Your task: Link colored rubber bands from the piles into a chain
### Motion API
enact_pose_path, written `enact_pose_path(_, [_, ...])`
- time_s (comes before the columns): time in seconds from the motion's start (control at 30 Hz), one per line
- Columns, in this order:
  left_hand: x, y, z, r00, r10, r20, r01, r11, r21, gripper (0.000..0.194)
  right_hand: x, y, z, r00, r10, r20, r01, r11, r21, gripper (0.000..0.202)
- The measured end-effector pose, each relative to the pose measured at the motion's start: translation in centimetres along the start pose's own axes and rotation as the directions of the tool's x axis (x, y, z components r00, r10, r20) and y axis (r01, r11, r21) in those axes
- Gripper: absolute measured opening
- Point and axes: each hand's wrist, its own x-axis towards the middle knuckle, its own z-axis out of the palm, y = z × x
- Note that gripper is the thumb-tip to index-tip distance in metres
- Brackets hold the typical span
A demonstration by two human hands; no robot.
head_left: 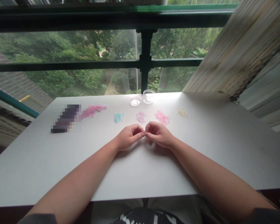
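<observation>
My left hand (130, 136) and my right hand (159, 134) meet above the middle of the white table (121, 177). Thumb and fingers of each are pinched together, tip against tip. Something tiny sits between the fingertips, too small to make out. Just beyond the hands lie small heaps of thin loops like little elastic bands: a blue heap (118, 117), a lilac heap (141, 117), a pink heap (162, 117) and a pale yellow heap (182, 112). The lilac and pink heaps are nearest to my fingers.
Farther left spreads a larger pink and purple heap (93, 111), beside a dark pixelated object (66, 119). At the back edge stand a clear round container (148, 97) and a flat clear round piece (135, 102). Behind the table is a green-framed window (146, 46), with a curtain (221, 53) at right.
</observation>
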Motion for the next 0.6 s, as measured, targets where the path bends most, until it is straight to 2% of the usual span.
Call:
enact_pose_path(0.17, [0.0, 0.06, 0.0, 1.0, -0.013, 0.008, 0.014, 0.999, -0.048, 0.019, -0.12, -0.17, 0.05, 1.0, 0.01, -0.02, -0.01, 0.999, -0.03, 0.014])
enact_pose_path(0.37, [0.01, 0.04, 0.16, 0.999, -0.019, -0.04, 0.018, 1.0, -0.021, 0.022, 0.03, -0.4, -0.03, 0.997, -0.009, -0.083, 0.006, 0.999, -0.038, 0.012])
enact_pose_path(0.6, [0.07, -0.13, 0.26, 0.997, -0.047, -0.063, 0.045, 0.999, -0.029, 0.025, 0.26, -0.58, -0.16, 0.995, -0.012, -0.102, 0.015, 0.999, 0.03, 0.014])
